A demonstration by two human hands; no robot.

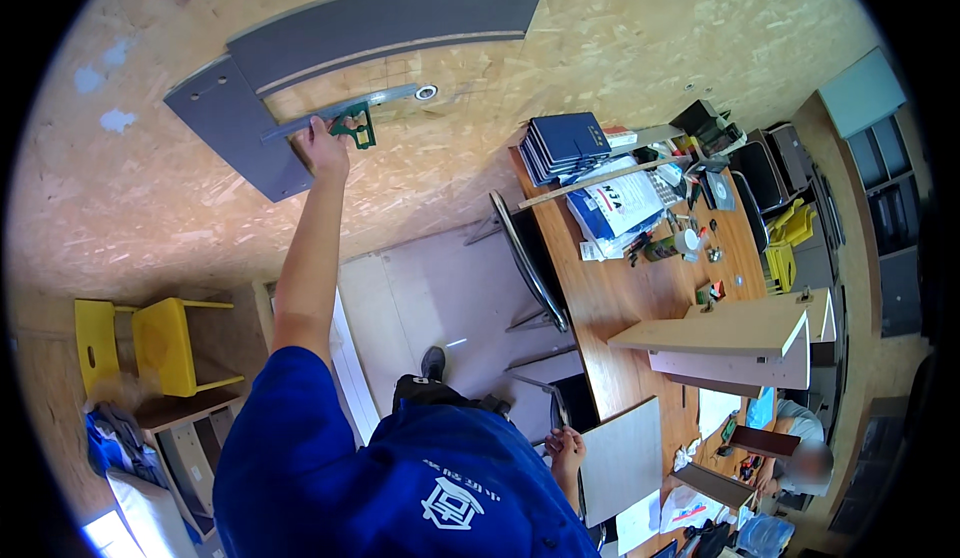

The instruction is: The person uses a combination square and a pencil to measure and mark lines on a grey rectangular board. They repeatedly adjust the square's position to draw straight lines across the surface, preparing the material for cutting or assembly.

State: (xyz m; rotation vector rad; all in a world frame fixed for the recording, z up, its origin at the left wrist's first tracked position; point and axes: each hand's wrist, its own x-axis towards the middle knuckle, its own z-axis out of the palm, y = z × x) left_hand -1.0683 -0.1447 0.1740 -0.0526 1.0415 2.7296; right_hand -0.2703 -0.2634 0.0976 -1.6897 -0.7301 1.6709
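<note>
My left hand [325, 150] is stretched far out and closed round a combination square [390, 96] with a steel rule and a green head. The rule's near end lies over a grey panel [225, 118] at the OSB wall, next to a long grey board [390, 20] with a groove along its lower edge. A round silver ring [427, 93] sits by the rule's far end. Close to my body, my right hand [567, 446] pinches a small slim thing [563, 416], too small to name. It is beside a grey board [622, 463] at the table's edge.
The wooden table [590, 308] on the right bears dark blue books [565, 148], bags, tools and a cabinet-like wooden piece [715, 333]. A black chair [525, 263] stands against it. Yellow chairs [165, 348] are at left. Another person [805, 448] is across the table.
</note>
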